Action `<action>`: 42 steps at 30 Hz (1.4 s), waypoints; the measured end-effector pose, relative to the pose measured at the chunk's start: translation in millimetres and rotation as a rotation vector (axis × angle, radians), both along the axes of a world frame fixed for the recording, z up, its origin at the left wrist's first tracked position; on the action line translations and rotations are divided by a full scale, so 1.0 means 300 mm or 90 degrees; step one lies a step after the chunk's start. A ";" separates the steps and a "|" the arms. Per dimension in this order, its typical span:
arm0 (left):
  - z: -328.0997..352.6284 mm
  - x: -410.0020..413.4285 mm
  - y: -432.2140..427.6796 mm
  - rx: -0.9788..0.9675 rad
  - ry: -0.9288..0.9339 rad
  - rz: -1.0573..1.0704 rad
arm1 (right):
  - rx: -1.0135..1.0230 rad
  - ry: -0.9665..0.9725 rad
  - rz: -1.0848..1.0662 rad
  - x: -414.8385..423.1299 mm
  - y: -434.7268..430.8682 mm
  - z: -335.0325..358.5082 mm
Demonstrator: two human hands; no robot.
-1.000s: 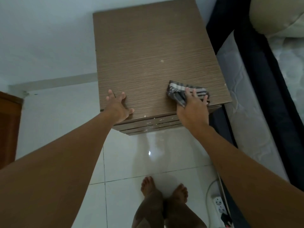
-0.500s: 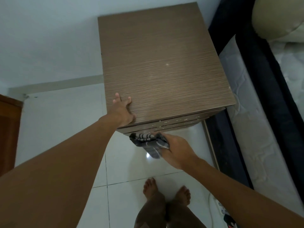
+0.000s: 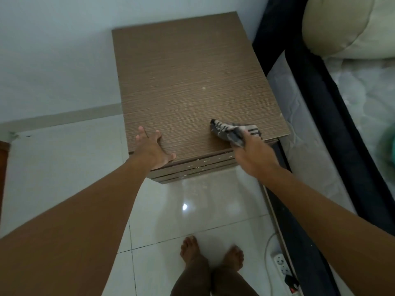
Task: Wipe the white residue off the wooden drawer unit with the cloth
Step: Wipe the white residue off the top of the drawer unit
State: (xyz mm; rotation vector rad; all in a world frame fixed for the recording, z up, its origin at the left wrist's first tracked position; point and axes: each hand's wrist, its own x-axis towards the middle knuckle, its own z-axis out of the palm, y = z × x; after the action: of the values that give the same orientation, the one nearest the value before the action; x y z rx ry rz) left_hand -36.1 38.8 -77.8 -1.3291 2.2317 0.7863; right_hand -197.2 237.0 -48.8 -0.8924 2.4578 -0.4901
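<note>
cloth (image 3: 233, 130): looking soft and light, best bunched in the fist.
right grip (image 3: 255, 155): clutching the cloth.
left grip (image 3: 152, 150): lying flat, uncurled, steadying the drawer unit (image 3: 192, 71).

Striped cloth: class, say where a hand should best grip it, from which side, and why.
Likely the cloth by its bunched near end, from front right, as the right hand grips it: its free end trails left across the drawer unit.

We see glossy white tile floor (image 3: 64, 167) w/ light glare; at right, quilted mattress (image 3: 297, 124) beside dark bed frame (image 3: 316, 92), pale pillow (image 3: 342, 24) above, white power strip (image 3: 281, 263) on floor btm right.
</note>
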 end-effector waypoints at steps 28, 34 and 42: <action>-0.091 0.018 0.055 -0.088 0.003 -0.002 | -0.331 -0.689 -0.420 0.089 0.165 -0.098; -0.109 0.022 0.061 -0.090 0.010 0.037 | -0.481 -0.786 -0.427 0.012 0.204 -0.140; -0.092 0.018 0.116 -0.138 0.033 0.044 | -0.593 -0.794 -0.322 -0.061 0.252 -0.166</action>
State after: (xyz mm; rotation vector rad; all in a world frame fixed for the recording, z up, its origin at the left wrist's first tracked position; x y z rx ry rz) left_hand -30.6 73.5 -105.3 -1.5087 2.3767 0.6229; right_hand -215.4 312.7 -98.5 -0.0475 1.1676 -1.7764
